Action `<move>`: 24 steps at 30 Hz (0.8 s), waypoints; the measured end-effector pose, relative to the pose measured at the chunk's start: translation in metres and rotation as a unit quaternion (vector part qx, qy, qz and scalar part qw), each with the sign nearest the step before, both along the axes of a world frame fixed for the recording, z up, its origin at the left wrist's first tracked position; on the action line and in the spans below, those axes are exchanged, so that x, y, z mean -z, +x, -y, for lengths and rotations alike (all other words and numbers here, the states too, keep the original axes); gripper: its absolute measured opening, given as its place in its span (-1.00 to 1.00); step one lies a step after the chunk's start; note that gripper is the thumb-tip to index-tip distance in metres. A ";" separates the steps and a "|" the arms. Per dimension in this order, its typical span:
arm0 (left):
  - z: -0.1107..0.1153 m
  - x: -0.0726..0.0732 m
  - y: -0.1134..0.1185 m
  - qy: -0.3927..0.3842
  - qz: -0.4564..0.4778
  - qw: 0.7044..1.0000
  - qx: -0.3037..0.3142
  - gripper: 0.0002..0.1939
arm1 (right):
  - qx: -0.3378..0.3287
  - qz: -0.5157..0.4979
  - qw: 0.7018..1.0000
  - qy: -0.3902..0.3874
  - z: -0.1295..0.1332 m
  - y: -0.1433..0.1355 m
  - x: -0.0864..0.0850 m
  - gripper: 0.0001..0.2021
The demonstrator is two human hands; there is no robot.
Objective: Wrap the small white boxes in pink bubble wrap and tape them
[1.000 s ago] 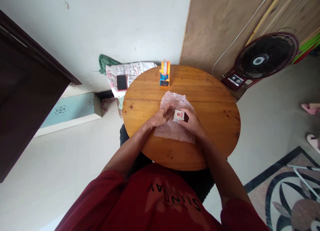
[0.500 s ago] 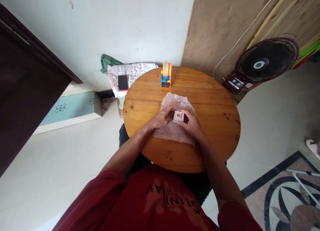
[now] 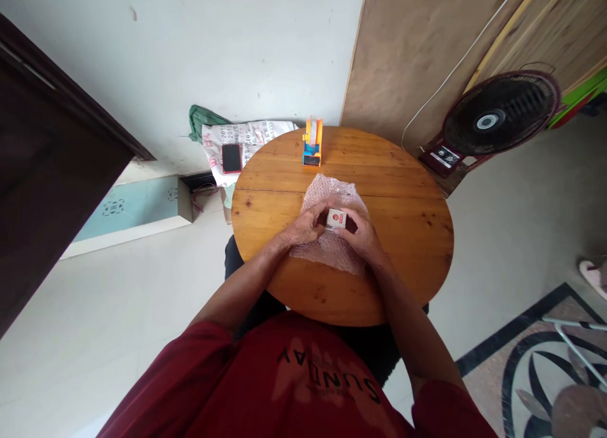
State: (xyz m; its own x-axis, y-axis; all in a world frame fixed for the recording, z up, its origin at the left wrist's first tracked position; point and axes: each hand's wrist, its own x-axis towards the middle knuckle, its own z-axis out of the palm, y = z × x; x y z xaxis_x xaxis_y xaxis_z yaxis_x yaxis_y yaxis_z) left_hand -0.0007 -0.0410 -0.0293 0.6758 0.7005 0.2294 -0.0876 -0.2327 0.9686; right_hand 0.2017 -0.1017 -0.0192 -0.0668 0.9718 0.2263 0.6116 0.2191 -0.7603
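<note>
A small white box point(image 3: 336, 219) with a red print on top is held between my two hands, over a sheet of bubble wrap point(image 3: 327, 253). My left hand point(image 3: 308, 225) is closed at the box's left side, its fingertips partly hidden. From the right, my right hand point(image 3: 363, 233) grips the box with thumb and fingers. The pinkish, see-through wrap lies spread on the round wooden table point(image 3: 408, 236), and both hands are above it.
An orange and blue tape dispenser point(image 3: 312, 142) stands at the table's far edge. Behind it on the left, a phone point(image 3: 232, 158) rests on a printed white sack point(image 3: 256, 133). A dark fan point(image 3: 488, 122) stands at the right, beside the wall.
The box has turned slightly between my hands, its printed top now facing up more squarely. Otherwise the whole view has only shifted a little.
</note>
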 end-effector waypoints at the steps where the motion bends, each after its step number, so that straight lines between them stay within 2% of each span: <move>1: 0.001 -0.003 0.000 -0.004 0.006 1.000 0.005 -0.25 | -0.001 0.007 1.000 0.015 -0.001 0.000 0.000 -0.50; 4: 0.003 -0.008 0.000 -0.011 0.014 1.000 0.001 -0.33 | -0.007 0.020 0.999 0.043 -0.002 0.000 -0.001 -0.51; 9: 0.001 -0.008 0.000 0.001 0.000 1.000 0.002 -0.45 | -0.011 0.018 1.000 0.013 0.000 0.000 -0.001 -0.49; 12: 0.000 -0.006 0.000 0.026 -0.010 1.000 -0.008 -0.46 | 0.002 0.043 0.999 0.020 0.000 0.000 -0.001 -0.50; 15: 0.000 -0.006 -0.001 0.019 -0.009 1.000 -0.007 -0.49 | 0.015 0.052 0.999 0.003 0.001 0.000 -0.002 -0.49; 24: -0.001 -0.010 -0.003 -0.004 -0.020 1.000 0.003 -0.52 | -0.027 -0.007 1.000 -0.012 0.003 0.002 -0.008 -0.41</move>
State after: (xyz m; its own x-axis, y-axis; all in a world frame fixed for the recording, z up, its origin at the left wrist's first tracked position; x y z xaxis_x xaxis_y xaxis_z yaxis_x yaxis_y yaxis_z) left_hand -0.0037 -0.0401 -0.0197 0.6889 0.6979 0.1955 -0.0495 -0.2238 0.9734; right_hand 0.2041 -0.1045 -0.0113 -0.1154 0.9722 0.2037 0.5889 0.2321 -0.7741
